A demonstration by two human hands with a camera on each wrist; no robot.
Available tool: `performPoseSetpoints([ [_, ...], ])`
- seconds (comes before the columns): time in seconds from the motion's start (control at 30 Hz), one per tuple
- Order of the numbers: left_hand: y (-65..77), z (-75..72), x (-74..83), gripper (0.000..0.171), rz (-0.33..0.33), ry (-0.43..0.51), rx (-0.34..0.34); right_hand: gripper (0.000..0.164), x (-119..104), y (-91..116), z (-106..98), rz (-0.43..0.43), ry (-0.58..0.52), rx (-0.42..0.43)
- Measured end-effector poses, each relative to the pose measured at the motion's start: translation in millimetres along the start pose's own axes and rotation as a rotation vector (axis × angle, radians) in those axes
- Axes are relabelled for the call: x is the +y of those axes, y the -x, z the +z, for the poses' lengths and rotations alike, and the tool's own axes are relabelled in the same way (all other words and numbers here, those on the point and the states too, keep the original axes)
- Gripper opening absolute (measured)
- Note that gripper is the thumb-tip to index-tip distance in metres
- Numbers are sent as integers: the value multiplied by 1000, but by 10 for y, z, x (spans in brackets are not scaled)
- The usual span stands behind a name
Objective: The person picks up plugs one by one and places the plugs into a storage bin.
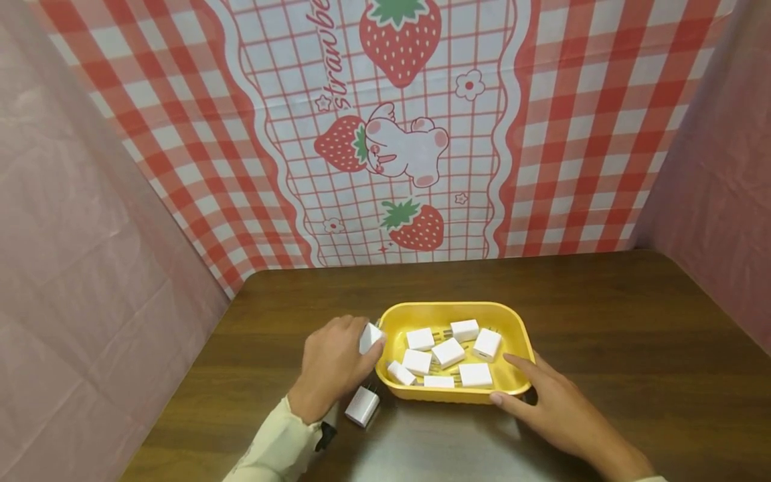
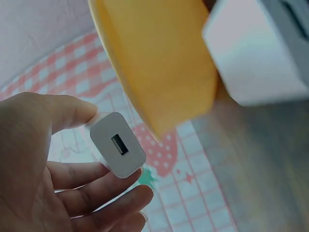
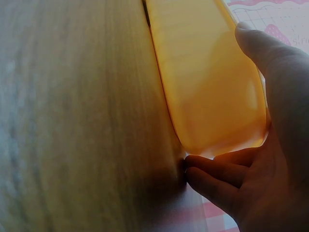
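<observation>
My left hand [image 1: 337, 361] pinches a white USB charger plug [image 1: 370, 338] between thumb and fingers, just beside the left end of a yellow plastic bin [image 1: 446, 396]. The left wrist view shows the USB port on the face of that charger [image 2: 118, 145]. Below this hand, a second charger [image 1: 363, 406] stands on the table, outside the bin. Several white chargers lie inside the bin, among them one near its centre [image 1: 448, 352]. At the bin's right end my right hand [image 1: 560, 405] grips it; in the right wrist view the thumb [image 3: 260, 46] lies by the rim and the fingers bend round the end.
The dark wooden table [image 1: 608, 321] extends to both sides of the bin. Behind it hangs a red-and-white checked cloth [image 1: 578, 134] with strawberry prints. Pink cloth sheets [image 1: 108, 268] hang along the left and right sides.
</observation>
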State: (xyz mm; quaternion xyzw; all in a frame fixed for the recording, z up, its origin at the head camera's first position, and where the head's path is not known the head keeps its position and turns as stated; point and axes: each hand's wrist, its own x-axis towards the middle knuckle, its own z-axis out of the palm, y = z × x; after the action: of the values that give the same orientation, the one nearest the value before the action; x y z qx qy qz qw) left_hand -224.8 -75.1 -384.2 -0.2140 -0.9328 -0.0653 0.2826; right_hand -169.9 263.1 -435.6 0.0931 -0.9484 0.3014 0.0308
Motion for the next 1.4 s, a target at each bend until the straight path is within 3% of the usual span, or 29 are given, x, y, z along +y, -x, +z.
performPoseSetpoints([
  [0.3, -187, 1, 335, 40, 126, 16, -64, 86, 4, -8, -3, -26, -14, 21],
  [0.63, -311, 109, 688, 36, 227, -6, -67, 82, 23, 0, -6, -57, -15, 42],
  [0.97, -380, 230, 1039, 33, 301, -77, -169, 80, 25, 12, 17, -82, -26, 67],
  [1.2, -403, 294, 1191, 30, 329, -63, -148, 79, 21, 16, 14, -90, -15, 76],
  [1.4, -402, 294, 1234, 25, 362, -29, -111, 83, 26, 17, 11, -79, 0, 76],
])
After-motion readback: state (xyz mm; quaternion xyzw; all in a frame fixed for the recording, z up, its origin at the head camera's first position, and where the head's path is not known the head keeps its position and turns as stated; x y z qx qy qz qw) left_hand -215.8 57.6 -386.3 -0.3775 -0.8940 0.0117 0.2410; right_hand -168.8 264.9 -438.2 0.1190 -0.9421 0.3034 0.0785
